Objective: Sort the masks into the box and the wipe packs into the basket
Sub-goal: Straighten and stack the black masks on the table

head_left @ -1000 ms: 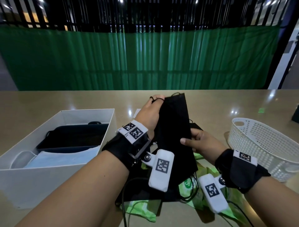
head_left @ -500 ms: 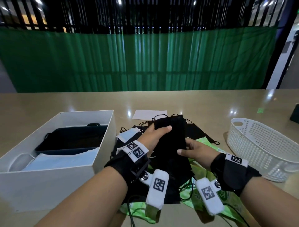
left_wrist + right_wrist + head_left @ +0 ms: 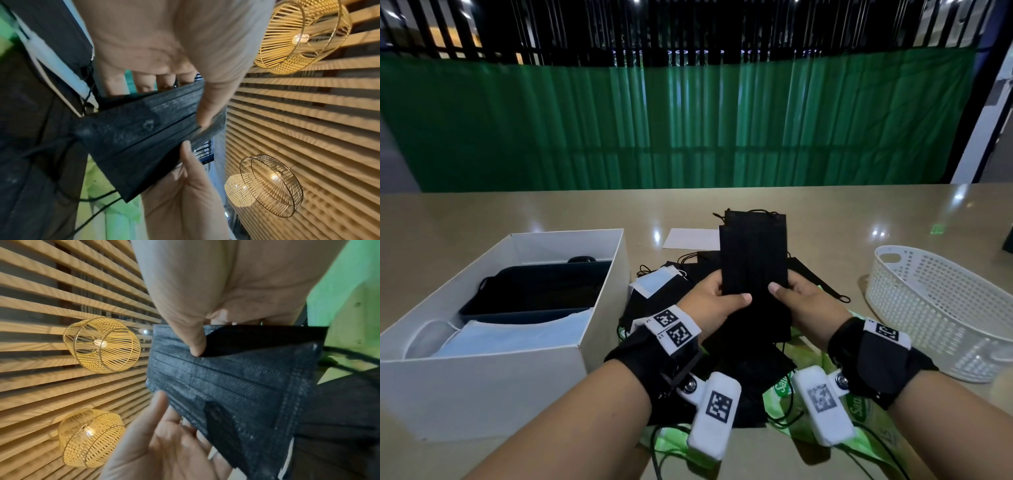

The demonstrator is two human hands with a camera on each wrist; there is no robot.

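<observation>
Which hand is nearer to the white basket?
The right hand. It holds the black masks just left of the basket, while the left hand is farther away, toward the box.

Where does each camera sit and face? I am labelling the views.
Head: on the head, looking down at the beige table; both forearms show.
Left wrist: under the left hand, looking up along it to slatted ceiling.
Right wrist: under the right hand, likewise.
Shared: the stack of black pleated masks gripped by both hands.
</observation>
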